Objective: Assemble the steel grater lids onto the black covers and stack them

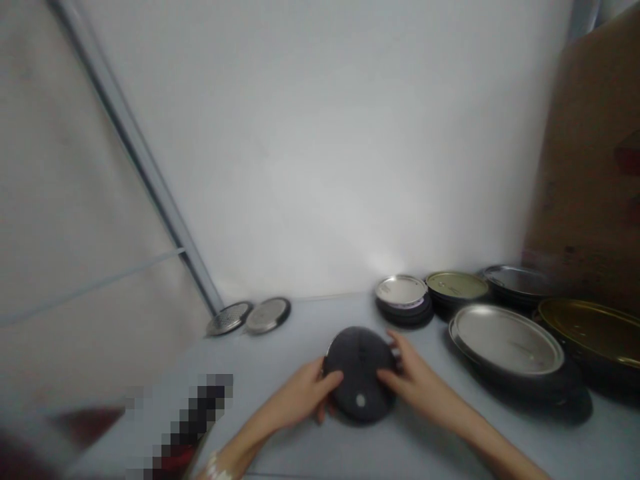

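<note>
Just over the table, a round black disc (361, 373) with one small pale spot near its lower edge is gripped from both sides. My left hand (316, 387) is closed on its left rim, thumb on top and fingers under the edge. My right hand (407, 373) holds the right rim, thumb lying on the upper face. What the disc's underside looks like is hidden. Behind the right hand stands a stack of discs topped by a silver round lid (401, 291).
On the right, a large silver round lid (510, 339), a greenish-gold lid (457, 285), a dark-gold one (595, 330) and another silver one (517, 280) top dark stacks. A perforated metal disc (230, 319) and a plain disc (269, 315) lie at left. A cardboard box (593, 187) stands right.
</note>
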A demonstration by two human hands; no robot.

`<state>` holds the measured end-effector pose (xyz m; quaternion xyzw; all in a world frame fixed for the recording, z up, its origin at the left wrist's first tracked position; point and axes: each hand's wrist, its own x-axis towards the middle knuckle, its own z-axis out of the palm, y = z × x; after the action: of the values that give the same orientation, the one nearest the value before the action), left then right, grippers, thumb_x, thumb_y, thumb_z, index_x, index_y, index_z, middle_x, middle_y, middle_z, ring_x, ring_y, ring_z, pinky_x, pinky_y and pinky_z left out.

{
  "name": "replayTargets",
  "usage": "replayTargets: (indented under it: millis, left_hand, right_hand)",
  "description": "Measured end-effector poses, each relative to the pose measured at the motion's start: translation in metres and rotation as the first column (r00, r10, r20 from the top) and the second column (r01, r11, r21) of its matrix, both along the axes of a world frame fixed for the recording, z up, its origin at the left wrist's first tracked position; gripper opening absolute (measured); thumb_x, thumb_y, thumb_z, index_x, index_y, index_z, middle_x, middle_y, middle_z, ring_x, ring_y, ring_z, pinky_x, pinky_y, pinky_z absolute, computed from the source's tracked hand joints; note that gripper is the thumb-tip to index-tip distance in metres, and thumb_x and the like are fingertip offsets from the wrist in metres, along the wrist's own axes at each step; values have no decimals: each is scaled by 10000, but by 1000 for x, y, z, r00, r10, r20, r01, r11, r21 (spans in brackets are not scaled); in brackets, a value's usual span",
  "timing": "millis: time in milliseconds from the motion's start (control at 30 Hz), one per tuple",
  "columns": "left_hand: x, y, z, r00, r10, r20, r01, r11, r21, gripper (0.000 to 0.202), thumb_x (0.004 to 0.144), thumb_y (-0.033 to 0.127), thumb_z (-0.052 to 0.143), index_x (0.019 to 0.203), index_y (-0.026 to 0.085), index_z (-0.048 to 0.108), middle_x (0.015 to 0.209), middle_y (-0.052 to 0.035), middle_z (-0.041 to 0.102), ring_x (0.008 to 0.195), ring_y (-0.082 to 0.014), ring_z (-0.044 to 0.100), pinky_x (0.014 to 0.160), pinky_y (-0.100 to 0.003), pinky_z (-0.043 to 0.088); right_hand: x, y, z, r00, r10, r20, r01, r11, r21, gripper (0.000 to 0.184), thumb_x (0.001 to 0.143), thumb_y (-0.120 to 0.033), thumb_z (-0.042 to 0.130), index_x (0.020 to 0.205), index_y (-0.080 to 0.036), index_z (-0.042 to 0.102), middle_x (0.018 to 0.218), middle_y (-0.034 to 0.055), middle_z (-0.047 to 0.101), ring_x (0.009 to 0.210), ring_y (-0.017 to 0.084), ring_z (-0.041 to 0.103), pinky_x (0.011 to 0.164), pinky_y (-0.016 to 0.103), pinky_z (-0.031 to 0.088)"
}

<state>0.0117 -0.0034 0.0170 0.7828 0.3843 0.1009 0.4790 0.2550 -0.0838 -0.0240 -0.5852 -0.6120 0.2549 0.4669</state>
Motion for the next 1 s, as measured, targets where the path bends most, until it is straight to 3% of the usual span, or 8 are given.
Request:
replayTargets:
  millis: [133,233,367,467,633,800,900,1000]
  left_hand:
    - [-6,14,-7,987,86,-136,-63,984,166,507,959,526,427,1255,133,546,669,-22,666,491,-161,591,479,-250,450]
    - [0,25,-4,976,97,-197,-9,915,404,400,990,414,407,1239,172,605,924,-95,747,811,-236,706,769,-337,529]
    - [23,29,3,981,65,-186,53,822,568,467,991,281,407,1443,174,456,1352,-151,618,1245,-270,574,1060,-395,422]
    - [49,18,9,986,-35,-161,135,731,669,509,954,217,473,1461,187,435,1450,-142,516,1357,-268,441,1147,-425,342]
    - [93,-11,16,912,-347,-217,397,623,674,470,912,404,624,1334,204,563,1326,-132,572,1241,-304,498,1087,-448,397]
    - [101,-32,16,811,-500,-304,562,519,644,415,867,400,698,1241,233,627,1395,-127,535,1288,-343,462,1083,-512,369]
    - [79,-46,27,796,-544,-267,581,562,588,333,904,238,640,1237,263,640,1373,-82,574,1311,-284,456,1128,-452,333]
    - [46,-58,46,836,-510,-202,539,696,475,358,896,179,614,1233,291,657,1254,-49,646,1274,-246,487,1128,-393,343]
  right_hand:
    - [-5,-16,-12,995,-4,105,6,1000,-20,666,879,-347,576,1472,-109,386,1479,194,481,1371,291,461,1173,477,335]
    - [-11,-34,-10,989,15,150,-16,1000,10,644,876,-346,595,1463,-142,424,1427,184,542,1322,295,512,1136,462,383]
    - [-16,-54,-4,996,64,56,-63,998,-20,480,926,-393,544,1355,-178,535,903,62,727,793,212,691,736,312,564]
    - [-13,-62,-2,999,-54,-5,54,998,44,416,953,-487,496,1188,-170,624,631,-16,618,553,166,592,527,247,485]
    - [3,-68,-11,949,-298,-100,311,937,161,403,947,-536,509,1057,-181,667,618,3,605,596,173,615,459,208,446]
    - [10,-72,-13,938,-325,-119,344,918,196,382,946,-519,522,1050,-180,663,665,26,653,639,184,654,464,201,470]
    - [8,-73,-7,950,-298,-93,311,928,205,370,959,-502,504,1046,-179,660,643,18,631,627,180,644,460,203,468]
    - [6,-73,-3,961,-271,-61,278,935,222,349,970,-480,490,1033,-182,659,626,7,612,589,168,623,455,208,460]
